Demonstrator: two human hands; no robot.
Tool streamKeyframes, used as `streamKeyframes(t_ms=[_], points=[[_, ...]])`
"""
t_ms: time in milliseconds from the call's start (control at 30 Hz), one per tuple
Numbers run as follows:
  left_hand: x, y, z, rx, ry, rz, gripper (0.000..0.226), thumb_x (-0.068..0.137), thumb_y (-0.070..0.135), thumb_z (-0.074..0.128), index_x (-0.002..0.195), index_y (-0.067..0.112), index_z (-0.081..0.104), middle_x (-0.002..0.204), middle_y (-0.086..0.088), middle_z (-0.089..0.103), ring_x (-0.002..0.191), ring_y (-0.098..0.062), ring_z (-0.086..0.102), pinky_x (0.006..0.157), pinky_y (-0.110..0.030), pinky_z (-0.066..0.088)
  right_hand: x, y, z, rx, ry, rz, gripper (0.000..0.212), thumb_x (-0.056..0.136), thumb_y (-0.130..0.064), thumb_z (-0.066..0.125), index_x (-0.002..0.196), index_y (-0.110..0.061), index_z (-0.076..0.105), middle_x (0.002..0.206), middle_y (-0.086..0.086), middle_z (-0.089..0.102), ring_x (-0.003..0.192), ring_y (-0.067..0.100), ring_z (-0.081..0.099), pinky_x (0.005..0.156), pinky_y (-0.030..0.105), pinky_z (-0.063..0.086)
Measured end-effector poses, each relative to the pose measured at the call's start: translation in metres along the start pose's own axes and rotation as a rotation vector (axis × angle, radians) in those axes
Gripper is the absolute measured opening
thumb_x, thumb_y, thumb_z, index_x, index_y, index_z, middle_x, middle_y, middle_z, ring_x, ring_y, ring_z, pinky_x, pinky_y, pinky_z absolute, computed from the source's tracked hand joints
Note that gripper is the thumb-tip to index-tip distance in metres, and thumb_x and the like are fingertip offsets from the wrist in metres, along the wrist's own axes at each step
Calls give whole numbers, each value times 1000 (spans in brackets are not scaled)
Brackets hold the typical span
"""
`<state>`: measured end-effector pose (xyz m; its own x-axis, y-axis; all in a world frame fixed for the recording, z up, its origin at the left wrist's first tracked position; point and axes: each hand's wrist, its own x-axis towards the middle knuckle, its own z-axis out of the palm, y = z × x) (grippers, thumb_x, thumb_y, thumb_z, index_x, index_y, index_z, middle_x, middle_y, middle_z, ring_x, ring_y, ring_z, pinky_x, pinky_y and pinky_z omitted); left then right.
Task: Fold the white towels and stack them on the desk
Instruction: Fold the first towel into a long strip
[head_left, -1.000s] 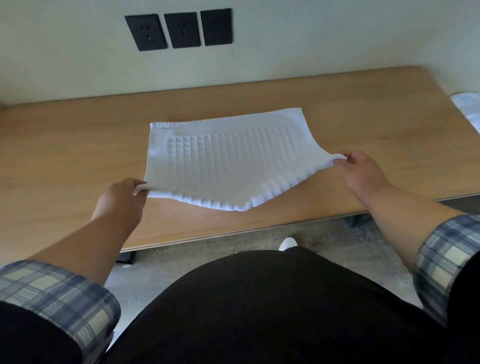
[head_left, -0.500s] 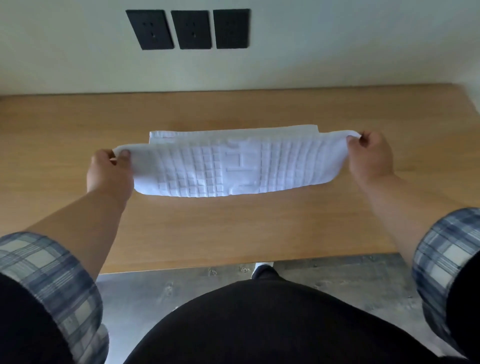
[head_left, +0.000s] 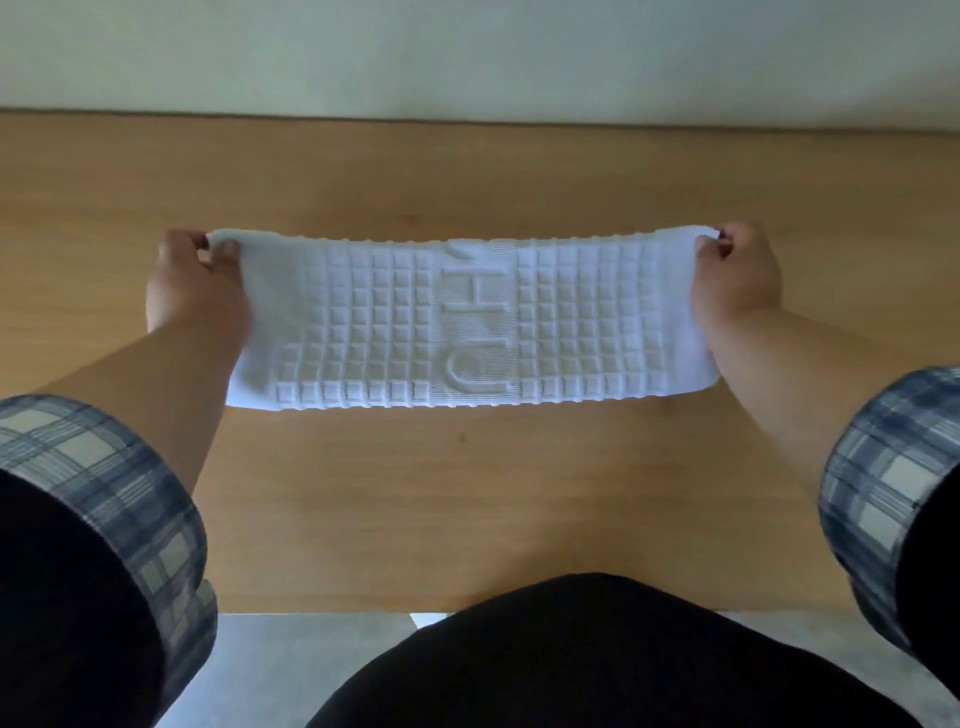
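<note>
Towel (head_left: 467, 322) doubled over desk (head_left: 467, 493) — hands (head_left: 197, 291) (head_left: 737, 280) pinch far corners.

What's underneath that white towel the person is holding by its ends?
Only the wooden desk shows all round the white towel, which the left hand and right hand pinch at its far corners. The patch of desk directly beneath, and the towel's underside, are covered.

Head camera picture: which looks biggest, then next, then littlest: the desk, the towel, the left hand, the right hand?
1. desk
2. white towel
3. left hand and right hand: they look about the same size, so I won't rank them.
</note>
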<state>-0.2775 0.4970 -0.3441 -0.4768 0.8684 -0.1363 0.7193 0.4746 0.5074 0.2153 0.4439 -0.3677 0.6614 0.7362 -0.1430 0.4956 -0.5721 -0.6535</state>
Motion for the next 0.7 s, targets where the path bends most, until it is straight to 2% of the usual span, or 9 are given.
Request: streamKeyframes(t_ms=[67,133,200,233,333,400,500,600,700], points=[[0,0,5,38,-53,-67,35,97,45,47,127,29,45,106,-8,62,94,-35,59,77,-41,44,3,2,6,-35,-19,26,39,98,-38,49,133,-21,54,107,-6,59,95,17,57,76,22,36],[-8,2,8,124,-31,-56,45,97,38,50,140,28,37,135,-12,52,121,-38,51,96,-49,43,-3,-1,8,-78,2,9,52,97,-40,52,144,-19,46,134,0,52,118,18,53,94,24,38],[-31,9,13,215,32,136,54,98,35,50,147,27,31,153,-11,34,139,-36,34,114,-50,28,-26,-11,10,-203,30,-140,61,97,-40,52,151,-18,35,156,7,36,143,24,34,118,36,25],[-47,16,17,217,20,272,56,98,34,49,149,26,29,157,-9,29,143,-34,28,118,-50,22,-43,-21,15,-244,11,-266,62,98,-38,51,153,-16,33,159,9,32,148,27,26,122,41,16],[-93,35,41,297,-232,620,58,102,36,43,156,25,24,165,-9,13,152,-27,8,123,-48,8,-103,-51,42,-321,-265,-613,61,100,-29,51,155,-12,30,162,12,30,152,30,18,123,50,4],[-118,36,60,414,-380,720,61,102,45,30,158,30,13,168,-3,-2,153,-20,-7,123,-42,-4,-137,-63,65,-431,-471,-718,62,103,-31,46,158,-16,22,166,6,20,155,25,6,124,51,-1],[-123,16,72,544,-417,661,65,96,58,12,157,38,-4,166,4,-17,150,-15,-22,120,-39,-16,-153,-60,86,-585,-576,-773,59,106,-37,32,160,-21,15,169,0,6,155,20,-6,123,46,-8],[-100,-14,60,609,-366,590,69,93,67,7,154,42,-14,164,5,-23,146,-14,-28,119,-42,-17,-139,-44,81,-701,-526,-784,67,102,-54,17,161,-23,7,169,0,-2,155,19,-9,123,45,-8],[-84,-38,40,634,-345,488,71,92,71,3,153,41,-18,164,3,-24,148,-18,-26,119,-41,-15,-116,-21,61,-797,-441,-641,79,95,-68,2,160,-24,-6,168,-1,-12,154,19,-14,123,47,-6]])
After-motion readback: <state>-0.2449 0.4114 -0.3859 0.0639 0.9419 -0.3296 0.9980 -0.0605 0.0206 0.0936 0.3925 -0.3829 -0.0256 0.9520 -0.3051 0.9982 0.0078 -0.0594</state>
